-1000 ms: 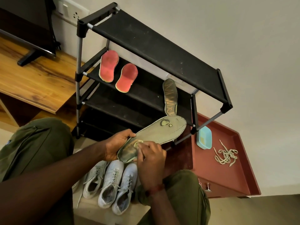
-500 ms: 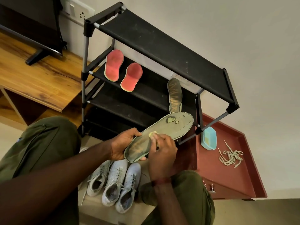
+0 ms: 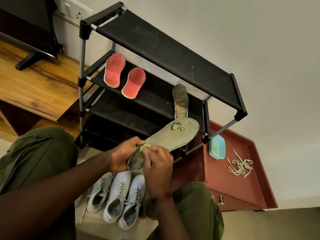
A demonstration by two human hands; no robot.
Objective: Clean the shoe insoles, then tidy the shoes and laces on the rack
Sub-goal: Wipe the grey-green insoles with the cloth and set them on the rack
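Red tray (image 3: 249, 187): laces (image 3: 240, 166), blue dish (image 3: 216, 148).

Rack shelf (image 3: 155, 97): red insoles (image 3: 114, 71), dark insole (image 3: 181, 101). Floor (image 3: 94, 226): three white shoes (image 3: 117, 196).

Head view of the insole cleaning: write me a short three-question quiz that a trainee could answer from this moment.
1. True or false: the two red insoles lie on the top shelf of the rack.
2. Which hand grips the green insole at its heel end? A) left hand B) right hand C) neither
3. Short answer: what do the loose laces lie on?

Key:
1. False. They lie on the second shelf.
2. A. The right hand pinches a small pale pad against the insole.
3. The red-brown tray, to the right of the blue dish.
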